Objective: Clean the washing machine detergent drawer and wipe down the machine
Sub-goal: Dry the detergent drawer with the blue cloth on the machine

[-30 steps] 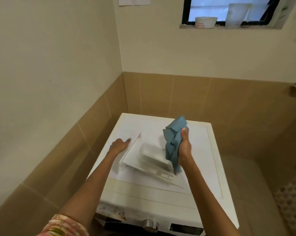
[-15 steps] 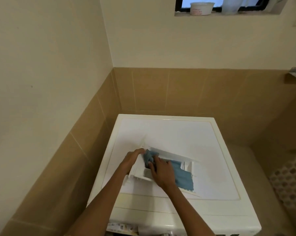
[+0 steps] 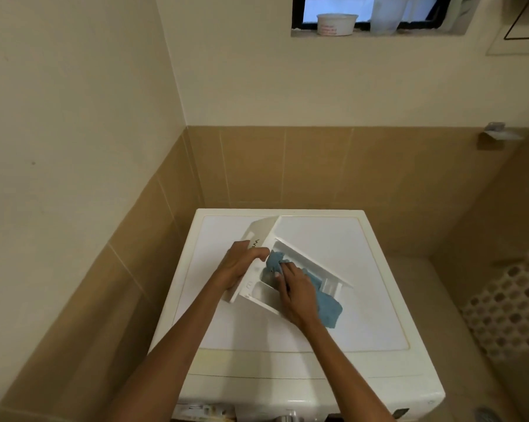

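The white detergent drawer point(image 3: 299, 257) lies on top of the white washing machine point(image 3: 348, 300), its front panel toward the left. My left hand point(image 3: 240, 264) grips that front panel and steadies the drawer. My right hand point(image 3: 296, 292) presses a blue cloth point(image 3: 327, 306) into the drawer's compartments, fingers curled over the cloth. Part of the cloth trails out over the drawer's near side. The machine's control panel and knob point(image 3: 284, 418) show at the bottom edge.
Tiled walls close in behind and to the left of the machine. A window sill holds a white tub point(image 3: 336, 24) high up. A perforated laundry basket point(image 3: 513, 306) stands on the right. A small wall shelf point(image 3: 498, 134) hangs at the right.
A second ago my right hand held the cloth up above the drawer; it has come down and now rubs the cloth inside. My left hand has shifted onto the front panel.
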